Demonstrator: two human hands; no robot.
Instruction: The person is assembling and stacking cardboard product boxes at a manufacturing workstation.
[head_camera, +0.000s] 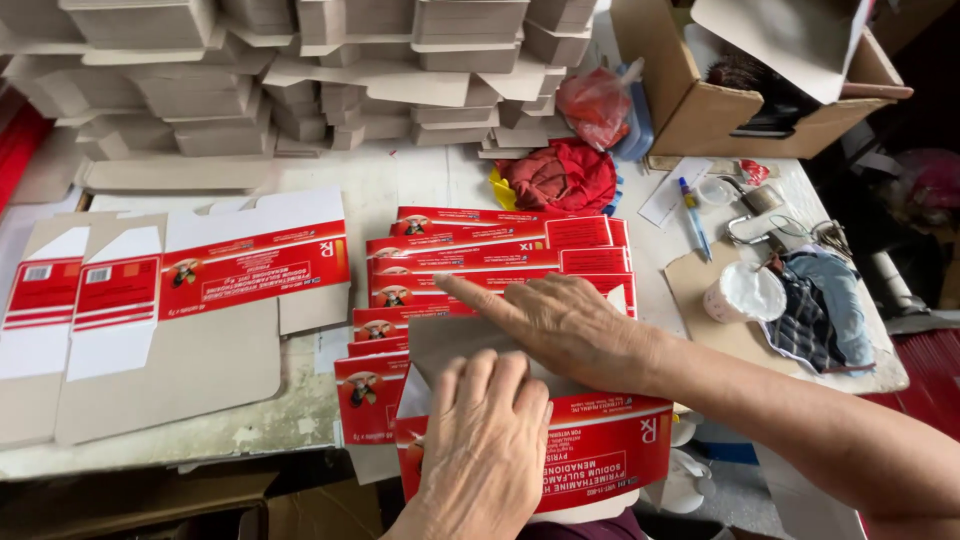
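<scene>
I am looking down on a worn, pale worktable (400, 180), its paint chipping along the near edge. Stacks of folded grey cardboard blanks (300, 70) are filling the far side, and an open brown carton (700, 100) is sitting at the far right beside a red cloth bundle (560, 175). A blue pen (693, 215), a white tub (745, 292) and a checked cloth (825, 305) are lying to the right. Unfolded red-and-white box blanks (180, 280) are lying flat at the left.

In the middle, a fanned row of flat red cartons (490, 250) is overlapping toward me. My left hand (480, 450) is pressing down, fingers together and flat, on the grey flap of the nearest red carton (600, 450) at the table's near edge. My right hand (560, 320) is resting on the same flap, index finger stretched out and pointing left along the fold, the other fingers curled loosely. Neither hand is gripping anything.
</scene>
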